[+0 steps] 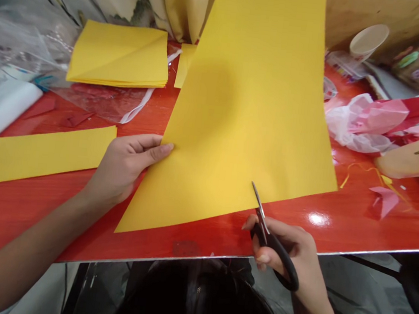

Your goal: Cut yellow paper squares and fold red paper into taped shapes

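Observation:
A large yellow sheet of paper is held up at a slant over the red table. My left hand pinches its left edge, thumb on top and fingers behind. In my right hand is a pair of black-handled scissors, with fingers and thumb at the handles. The scissors meet the sheet's lower edge right of its middle, one blade lying over the paper's face. Whether the other blade is behind the sheet cannot be made out.
Yellow paper strips lie at left on the red table. Behind them, a stack of yellow sheets rests on a plastic bag. A white paper cup, pink and white tissue and paper scraps are at right.

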The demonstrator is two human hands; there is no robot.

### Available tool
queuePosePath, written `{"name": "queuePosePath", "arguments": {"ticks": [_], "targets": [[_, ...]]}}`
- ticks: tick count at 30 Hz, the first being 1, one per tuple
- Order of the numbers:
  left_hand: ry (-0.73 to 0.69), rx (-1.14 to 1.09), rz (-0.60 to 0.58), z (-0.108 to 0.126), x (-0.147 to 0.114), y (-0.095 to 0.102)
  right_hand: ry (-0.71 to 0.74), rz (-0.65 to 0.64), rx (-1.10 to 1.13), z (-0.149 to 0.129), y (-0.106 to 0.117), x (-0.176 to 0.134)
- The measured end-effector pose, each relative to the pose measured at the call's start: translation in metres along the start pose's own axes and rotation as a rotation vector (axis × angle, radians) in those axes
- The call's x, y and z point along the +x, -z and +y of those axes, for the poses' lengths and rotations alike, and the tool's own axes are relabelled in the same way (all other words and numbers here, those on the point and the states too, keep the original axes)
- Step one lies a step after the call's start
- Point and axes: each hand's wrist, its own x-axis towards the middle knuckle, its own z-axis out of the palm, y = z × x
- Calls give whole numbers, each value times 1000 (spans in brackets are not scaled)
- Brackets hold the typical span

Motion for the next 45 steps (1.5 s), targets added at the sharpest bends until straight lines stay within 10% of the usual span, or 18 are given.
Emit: {"name": "queuePosePath", "arguments": {"ticks": [45], "targets": [[74,60,-24,-5,-2,-2,-14,43,28,-4,-2,4]]}}
